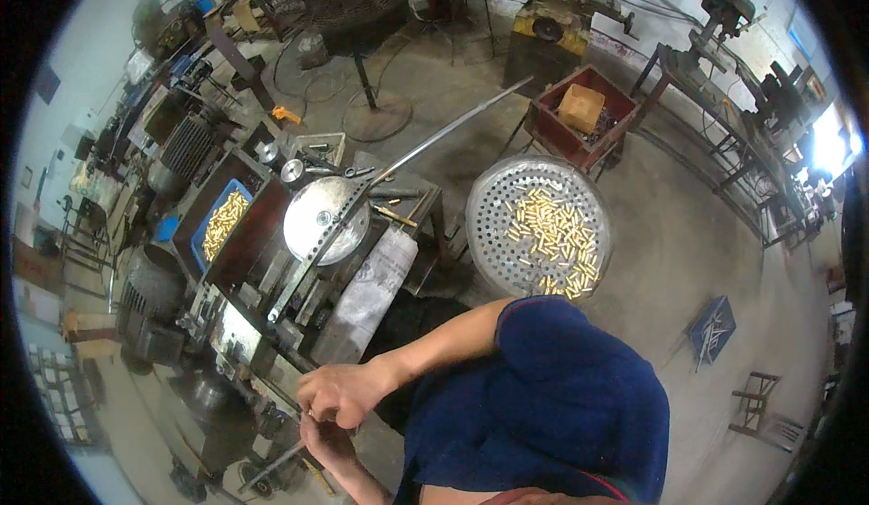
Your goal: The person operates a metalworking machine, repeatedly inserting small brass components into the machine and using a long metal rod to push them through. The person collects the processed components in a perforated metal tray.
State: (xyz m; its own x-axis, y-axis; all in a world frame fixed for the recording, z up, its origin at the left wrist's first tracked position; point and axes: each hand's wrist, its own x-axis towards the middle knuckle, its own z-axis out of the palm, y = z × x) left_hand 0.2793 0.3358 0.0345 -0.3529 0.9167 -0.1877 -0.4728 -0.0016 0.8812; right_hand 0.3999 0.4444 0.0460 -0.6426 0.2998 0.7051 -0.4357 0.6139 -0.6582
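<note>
My right hand (339,391) is closed, its fingers curled and pinched at the front edge of a greasy metal machine (237,333). Just below it, my left hand (328,443) meets its fingertips, fingers drawn together. A tiny yellowish glint shows where the fingertips meet, too small to name. Beside my right hand a long grey, worn board or plate (367,292) slants along the machine. Beyond it lie a round silver disc (326,220) and a long metal lever bar (444,132) that crosses over the disc.
Small brass cylindrical pieces fill a blue tray (198,233) at left and lie on a round perforated metal tray (484,252) at right. A red metal bin (625,111) holds a cardboard box. A standing fan (353,7) and a blue crate (711,328) stand on the floor.
</note>
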